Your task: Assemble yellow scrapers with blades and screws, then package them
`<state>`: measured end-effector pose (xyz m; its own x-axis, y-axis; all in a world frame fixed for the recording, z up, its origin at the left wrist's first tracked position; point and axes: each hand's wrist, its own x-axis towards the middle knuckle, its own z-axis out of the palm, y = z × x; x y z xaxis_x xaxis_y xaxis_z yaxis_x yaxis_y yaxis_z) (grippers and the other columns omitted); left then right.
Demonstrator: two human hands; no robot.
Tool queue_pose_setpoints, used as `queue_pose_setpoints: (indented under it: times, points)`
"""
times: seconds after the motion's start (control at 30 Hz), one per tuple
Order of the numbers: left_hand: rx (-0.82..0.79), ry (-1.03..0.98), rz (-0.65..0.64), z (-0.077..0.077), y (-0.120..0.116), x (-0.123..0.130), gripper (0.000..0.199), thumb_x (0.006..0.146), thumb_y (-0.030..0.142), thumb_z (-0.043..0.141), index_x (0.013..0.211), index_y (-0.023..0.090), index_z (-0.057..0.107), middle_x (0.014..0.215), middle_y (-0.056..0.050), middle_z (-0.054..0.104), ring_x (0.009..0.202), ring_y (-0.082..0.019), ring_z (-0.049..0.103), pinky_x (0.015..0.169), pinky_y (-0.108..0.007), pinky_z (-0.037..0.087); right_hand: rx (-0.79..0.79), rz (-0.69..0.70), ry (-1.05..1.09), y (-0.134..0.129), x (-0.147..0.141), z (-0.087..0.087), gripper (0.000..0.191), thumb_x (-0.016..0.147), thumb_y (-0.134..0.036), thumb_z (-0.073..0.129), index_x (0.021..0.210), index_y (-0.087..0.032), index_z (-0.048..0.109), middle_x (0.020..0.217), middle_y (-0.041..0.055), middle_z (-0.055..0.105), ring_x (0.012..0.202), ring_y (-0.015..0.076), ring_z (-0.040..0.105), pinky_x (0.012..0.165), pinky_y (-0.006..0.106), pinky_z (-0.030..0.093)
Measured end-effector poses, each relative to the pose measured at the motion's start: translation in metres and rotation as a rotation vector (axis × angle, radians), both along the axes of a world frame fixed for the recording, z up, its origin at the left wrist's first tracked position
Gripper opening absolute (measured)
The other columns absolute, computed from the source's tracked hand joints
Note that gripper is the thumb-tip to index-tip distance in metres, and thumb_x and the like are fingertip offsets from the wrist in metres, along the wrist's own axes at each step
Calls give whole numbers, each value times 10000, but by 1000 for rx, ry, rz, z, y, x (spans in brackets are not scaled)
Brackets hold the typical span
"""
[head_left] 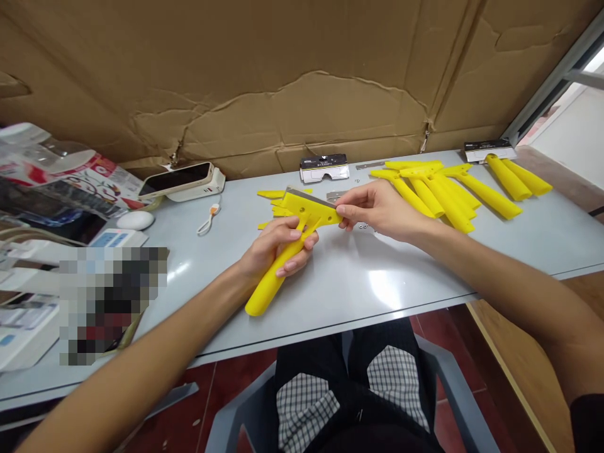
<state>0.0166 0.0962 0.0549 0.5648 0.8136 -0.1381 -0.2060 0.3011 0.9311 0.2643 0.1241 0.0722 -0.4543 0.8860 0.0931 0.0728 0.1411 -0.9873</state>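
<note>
My left hand (283, 248) is wrapped round the handle of a yellow scraper (270, 286), which it holds tilted above the table. A grey metal blade (311, 200) lies along the scraper's wide head, where screw holes show. With thumb and fingers, my right hand (365, 207) pinches the right end of the head and blade. Small screws (362, 226) lie on the table just below that hand. Behind the head are yellow plastic pieces (270, 194) and a loose metal blade (336, 195), partly hidden.
Several yellow scraper handles (453, 204) are heaped at the right. Black-and-white blade packs (324, 168) stand at the back. A phone (177, 179) on a white device, a short cable (207, 221), a white mouse (135, 220) and boxes occupy the left. Cardboard (283, 75) walls the rear.
</note>
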Motion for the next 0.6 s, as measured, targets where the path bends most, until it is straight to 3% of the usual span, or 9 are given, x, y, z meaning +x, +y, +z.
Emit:
queue_pose_setpoints:
  times: [0.17,0.37,0.6]
  points:
    - [-9,47,35,1,3,0,397,734,354,873,695,196,510,605,2,630,358,-69,476,328,-181,325,10,-29,-16,0,-1,-5,145,979,-178,777,840,-181,817,755,16,776,663,114,689,692,257,600]
    - [14,165,11,-4,3,0,542,881,639,835,733,158,632,446,35,482,326,-42,350,348,-161,269,26,-50,-39,1,-1,-9,112,951,-216,812,842,-192,813,752,20,767,654,126,671,686,282,597]
    - [15,211,-1,-6,4,1,520,890,607,829,699,181,600,420,35,454,328,-44,315,352,-163,234,58,-11,-93,4,0,-11,143,977,-230,766,848,-193,815,744,13,748,670,131,656,683,280,586]
